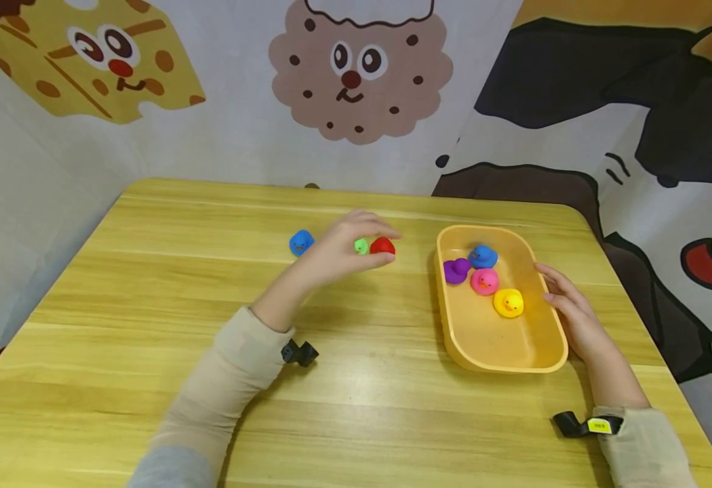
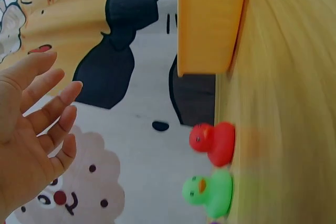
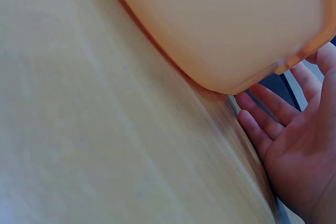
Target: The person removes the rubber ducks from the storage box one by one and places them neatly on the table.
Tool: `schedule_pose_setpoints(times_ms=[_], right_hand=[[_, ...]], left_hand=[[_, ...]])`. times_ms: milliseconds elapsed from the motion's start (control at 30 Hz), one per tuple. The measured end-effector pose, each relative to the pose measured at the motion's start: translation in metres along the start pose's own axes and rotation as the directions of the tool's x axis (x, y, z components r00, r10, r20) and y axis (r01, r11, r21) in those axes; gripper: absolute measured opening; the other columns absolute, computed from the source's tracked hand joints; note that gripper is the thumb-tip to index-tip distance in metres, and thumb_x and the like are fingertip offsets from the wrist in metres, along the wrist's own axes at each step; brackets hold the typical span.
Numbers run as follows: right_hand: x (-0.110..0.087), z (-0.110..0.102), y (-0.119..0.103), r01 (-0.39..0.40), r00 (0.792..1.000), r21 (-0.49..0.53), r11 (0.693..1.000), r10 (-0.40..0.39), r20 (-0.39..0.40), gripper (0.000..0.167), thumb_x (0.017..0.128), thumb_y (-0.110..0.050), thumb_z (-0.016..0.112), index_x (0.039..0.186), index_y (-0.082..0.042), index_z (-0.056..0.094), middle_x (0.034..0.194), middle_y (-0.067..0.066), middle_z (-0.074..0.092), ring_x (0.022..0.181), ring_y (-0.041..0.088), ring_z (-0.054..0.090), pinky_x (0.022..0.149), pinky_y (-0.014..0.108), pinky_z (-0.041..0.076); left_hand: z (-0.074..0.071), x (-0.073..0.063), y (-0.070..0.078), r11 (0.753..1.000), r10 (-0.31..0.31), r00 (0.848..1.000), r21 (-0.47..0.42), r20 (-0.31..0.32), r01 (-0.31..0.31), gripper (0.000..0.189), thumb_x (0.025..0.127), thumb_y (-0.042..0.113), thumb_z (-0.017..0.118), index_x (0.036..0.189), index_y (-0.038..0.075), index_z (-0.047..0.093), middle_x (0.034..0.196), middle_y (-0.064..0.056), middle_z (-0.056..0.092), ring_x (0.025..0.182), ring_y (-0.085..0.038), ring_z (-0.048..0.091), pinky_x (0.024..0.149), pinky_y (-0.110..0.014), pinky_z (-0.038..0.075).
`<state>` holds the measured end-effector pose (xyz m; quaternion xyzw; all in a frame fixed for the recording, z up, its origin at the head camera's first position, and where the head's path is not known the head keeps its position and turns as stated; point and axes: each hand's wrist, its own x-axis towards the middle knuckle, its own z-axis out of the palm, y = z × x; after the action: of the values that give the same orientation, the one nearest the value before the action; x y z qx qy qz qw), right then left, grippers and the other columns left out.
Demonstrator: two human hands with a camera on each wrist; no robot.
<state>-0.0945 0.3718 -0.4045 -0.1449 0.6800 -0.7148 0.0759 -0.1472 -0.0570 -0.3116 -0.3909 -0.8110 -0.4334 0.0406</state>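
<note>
My left hand point(image 1: 346, 247) hovers over the table with thumb and fingers spread, nothing between them. In the head view its gap overlaps a red rubber duck point(image 1: 382, 246) and a green rubber duck point(image 1: 361, 247); the left wrist view shows the hand point(image 2: 39, 129) apart from both the red duck point(image 2: 215, 142) and the green duck point(image 2: 212, 192). A blue rubber duck point(image 1: 301, 242) sits left of the hand. At the right, my right hand point(image 1: 576, 318) rests against the side of a yellow-orange plastic bin point(image 1: 502, 367), fingertips at its rim and outer wall, fingers point(image 3: 273, 103) fairly straight.
Inside the bin lie a purple duck point(image 1: 456, 271), another blue duck point(image 1: 483, 257), a pink duck point(image 1: 485, 281) and a yellow duck point(image 1: 508, 303). The wooden table point(image 1: 356, 407) meets a cartoon-printed backdrop point(image 1: 228, 135) at its far edge.
</note>
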Motion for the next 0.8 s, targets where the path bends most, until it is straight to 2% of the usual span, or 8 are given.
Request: schedule_pose_setpoints(times_ms=[233, 467, 800], right_hand=[[0.000, 0.000, 0.001, -0.003, 1.000, -0.001, 1.000, 0.003, -0.005, 0.048, 0.102, -0.003, 0.031, 0.150, -0.010, 0.030, 0.143, -0.002, 0.038, 0.119, 0.009, 0.049, 0.087, 0.023, 0.048], [0.000, 0.000, 0.001, 0.006, 1.000, -0.012, 1.000, -0.006, -0.014, 0.048, 0.102, -0.003, 0.032, 0.149, -0.010, 0.031, 0.142, -0.002, 0.040, 0.118, 0.009, 0.049, 0.086, 0.023, 0.048], [0.000, -0.001, 0.001, 0.015, 1.000, -0.021, 1.000, -0.015, -0.011, 0.048, 0.102, -0.002, 0.031, 0.149, -0.009, 0.031, 0.140, -0.001, 0.043, 0.117, 0.010, 0.051, 0.087, 0.023, 0.048]], left_hand=[[0.020, 0.013, 0.009, 1.000, 0.025, 0.997, 0.008, 0.073, -0.025, 0.035, 0.087, 0.024, 0.072, 0.118, 0.008, 0.067, 0.119, -0.002, 0.063, 0.118, -0.015, 0.047, 0.101, -0.030, 0.034], [0.041, 0.025, 0.015, 0.998, 0.069, 0.991, 0.005, 0.111, -0.070, 0.038, 0.086, 0.026, 0.073, 0.120, 0.011, 0.067, 0.117, 0.001, 0.063, 0.115, -0.012, 0.049, 0.100, -0.024, 0.032], [0.065, 0.040, 0.024, 0.996, 0.094, 0.979, -0.014, 0.181, -0.093, 0.038, 0.086, 0.026, 0.073, 0.120, 0.010, 0.067, 0.119, 0.002, 0.064, 0.114, -0.009, 0.050, 0.104, -0.021, 0.025]])
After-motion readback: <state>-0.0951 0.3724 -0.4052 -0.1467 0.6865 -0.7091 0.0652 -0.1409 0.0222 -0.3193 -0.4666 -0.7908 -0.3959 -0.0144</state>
